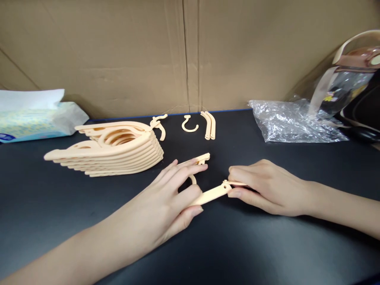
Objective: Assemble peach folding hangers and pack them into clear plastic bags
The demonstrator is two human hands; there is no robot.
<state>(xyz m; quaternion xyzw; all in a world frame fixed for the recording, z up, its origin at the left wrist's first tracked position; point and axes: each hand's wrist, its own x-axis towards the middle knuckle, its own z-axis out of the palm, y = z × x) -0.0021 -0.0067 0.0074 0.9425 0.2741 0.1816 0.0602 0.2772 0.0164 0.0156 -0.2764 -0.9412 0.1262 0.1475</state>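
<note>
Nearest the camera, the left arm (97, 241) crosses the smooth black worktop (237, 245) from the lower left. Over the middle of the worktop, between both hands, is the item under work: a cream plastic hanger (212, 194) with a flat bar, a holed end and a second bar behind. A thin cream plastic strip (237, 183) meets the holed end.

Judgement on handling: keep the flat bar steady close to the joint, line the strip up squarely with the hole, and press evenly without bending it.

Left hand (175, 194): thumb and forefinger closed narrowly about the flat bar; the other fingers extended over the rear bar. Right hand (267, 188): thumb and curled forefinger pinching the strip; its far end is concealed.

Behind, at left, lies a neat stack of cream plastic hangers (133, 158); farther back, two slim curved cream strips (213, 128) lie side by side.
</note>
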